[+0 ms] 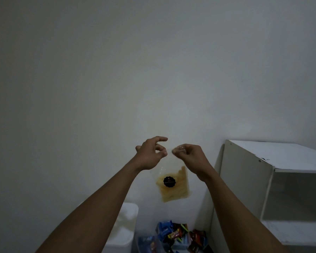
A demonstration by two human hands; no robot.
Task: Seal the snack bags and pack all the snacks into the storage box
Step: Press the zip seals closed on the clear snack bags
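Head view: clear snack bag (pixel 171 182) hanging, left hand (pixel 150 155) and right hand (pixel 189 155) fingers pinching its top edge; I fear a slipped pinch drops it unsealed.

White shelf unit (pixel 244 170) against white wall (pixel 117 70)

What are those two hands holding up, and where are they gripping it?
A clear snack bag of yellow sticks, hanging in the air; the left hand and right hand each pinch its top edge.
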